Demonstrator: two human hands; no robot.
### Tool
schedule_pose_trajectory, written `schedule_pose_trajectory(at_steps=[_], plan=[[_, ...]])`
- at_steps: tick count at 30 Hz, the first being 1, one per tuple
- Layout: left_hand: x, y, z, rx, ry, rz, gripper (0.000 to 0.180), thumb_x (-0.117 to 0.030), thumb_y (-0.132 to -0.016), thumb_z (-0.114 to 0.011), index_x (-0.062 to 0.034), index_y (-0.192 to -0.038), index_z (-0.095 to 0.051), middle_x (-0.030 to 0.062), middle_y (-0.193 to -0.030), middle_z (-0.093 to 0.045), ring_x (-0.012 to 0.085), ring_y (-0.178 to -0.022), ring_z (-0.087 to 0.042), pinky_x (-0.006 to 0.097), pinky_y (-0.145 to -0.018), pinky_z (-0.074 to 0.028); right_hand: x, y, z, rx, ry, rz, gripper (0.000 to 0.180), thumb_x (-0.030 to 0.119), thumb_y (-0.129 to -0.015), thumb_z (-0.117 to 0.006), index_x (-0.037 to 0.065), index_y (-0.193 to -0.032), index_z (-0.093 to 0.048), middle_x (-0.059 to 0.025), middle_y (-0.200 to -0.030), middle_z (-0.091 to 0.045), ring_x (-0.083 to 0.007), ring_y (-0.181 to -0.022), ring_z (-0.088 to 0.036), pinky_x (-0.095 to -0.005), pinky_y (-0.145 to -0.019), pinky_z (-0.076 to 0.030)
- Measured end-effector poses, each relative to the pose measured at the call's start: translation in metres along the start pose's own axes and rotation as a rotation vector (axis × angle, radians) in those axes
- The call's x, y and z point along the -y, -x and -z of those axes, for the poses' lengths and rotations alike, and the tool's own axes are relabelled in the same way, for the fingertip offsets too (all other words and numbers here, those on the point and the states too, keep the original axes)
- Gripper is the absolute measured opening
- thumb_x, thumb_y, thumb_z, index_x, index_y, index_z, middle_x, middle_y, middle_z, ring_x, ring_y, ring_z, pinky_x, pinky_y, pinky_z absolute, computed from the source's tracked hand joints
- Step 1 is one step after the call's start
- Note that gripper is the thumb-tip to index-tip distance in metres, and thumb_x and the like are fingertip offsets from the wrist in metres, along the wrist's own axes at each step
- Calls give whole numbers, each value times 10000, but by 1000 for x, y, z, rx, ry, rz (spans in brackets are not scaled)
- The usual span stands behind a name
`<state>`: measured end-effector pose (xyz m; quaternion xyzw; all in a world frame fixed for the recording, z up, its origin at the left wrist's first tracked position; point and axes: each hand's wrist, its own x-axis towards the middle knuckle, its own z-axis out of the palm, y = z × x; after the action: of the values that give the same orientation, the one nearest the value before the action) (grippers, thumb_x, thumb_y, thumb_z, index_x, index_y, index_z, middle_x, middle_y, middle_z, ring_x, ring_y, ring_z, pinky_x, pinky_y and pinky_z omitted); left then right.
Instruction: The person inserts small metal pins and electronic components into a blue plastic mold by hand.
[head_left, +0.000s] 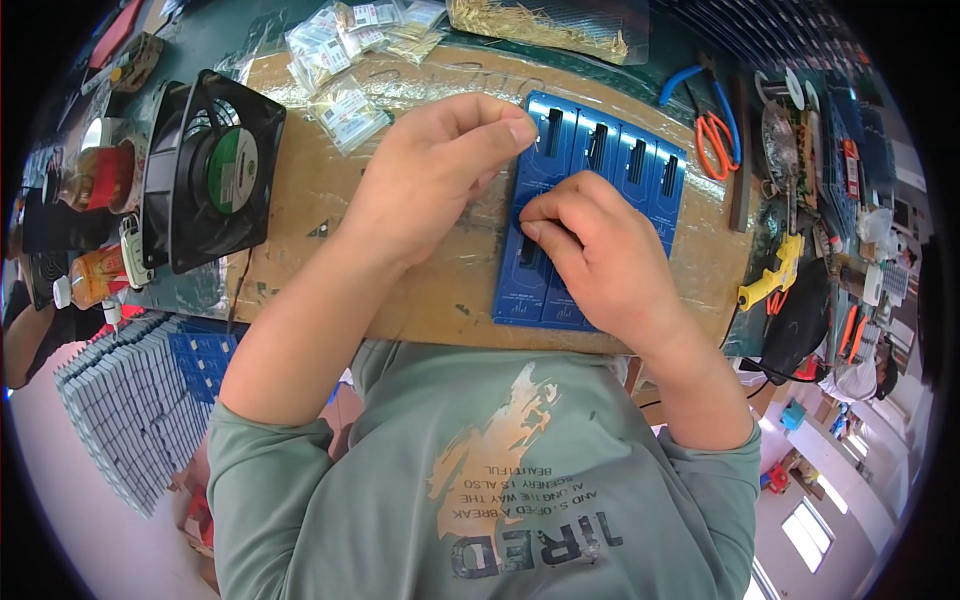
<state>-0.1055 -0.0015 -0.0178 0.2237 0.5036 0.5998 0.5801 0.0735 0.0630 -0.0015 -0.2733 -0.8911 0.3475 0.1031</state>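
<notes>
A blue panel of printed circuit boards (pixel 540 300) lies on the brown work mat in front of me, with black slotted parts in its upper half. Thumb and forefinger of my left hand (pixel 430 170) are pinched together at the panel's upper left edge. A tiny thin piece seems to show at the fingertips, too small to name. Lower down, my right hand (pixel 615 260) reaches over the panel, its fingers closed in a pinch close above the left part of the boards. Whatever those fingers hold is hidden, and the hand covers the panel's middle.
A black fan (pixel 215 165) stands left of the mat (pixel 400 310). Small clear bags of parts (pixel 350 115) and a clear tray of straw-coloured thin pieces (pixel 540 30) lie at the back. Orange-handled pliers (pixel 712 145) and a yellow glue gun (pixel 775 275) are at the right.
</notes>
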Motion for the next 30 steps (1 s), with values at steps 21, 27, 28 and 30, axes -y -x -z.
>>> schedule_pose_trajectory(at_steps=[21,27,28,30], plan=[[3,-1,1,-11,0,-14,164,-209,-931,-671,-49,-946,-637,-63,-696,-476,30,-608,-352,200,-535,-257,-1,1,-5,-41,18,6,59,145,-880,-655,97,-913,-640,-95,-888,-584,-342,-789,-622,-429,-655,-506],[3,-1,-1,-13,-2,-22,171,-213,-924,-680,-48,-945,-640,-62,-694,-478,31,-607,-350,199,-533,-256,-1,3,-9,-78,76,26,64,143,-861,-675,103,-899,-643,-85,-886,-590,-325,-755,-631,-412,-629,-518],[2,-1,0,-15,-11,-17,172,-214,-923,-681,-48,-944,-640,-62,-692,-477,32,-607,-350,200,-533,-256,-1,5,-10,-95,106,63,71,136,-847,-686,106,-897,-646,-75,-879,-593,-312,-740,-635,-401,-613,-520],[2,-1,0,-17,-20,-13,174,-216,-923,-683,-48,-942,-641,-62,-691,-477,32,-606,-350,200,-533,-255,-3,7,-11,-112,136,101,80,129,-834,-697,108,-895,-649,-65,-872,-595,-298,-724,-639,-389,-596,-522]])
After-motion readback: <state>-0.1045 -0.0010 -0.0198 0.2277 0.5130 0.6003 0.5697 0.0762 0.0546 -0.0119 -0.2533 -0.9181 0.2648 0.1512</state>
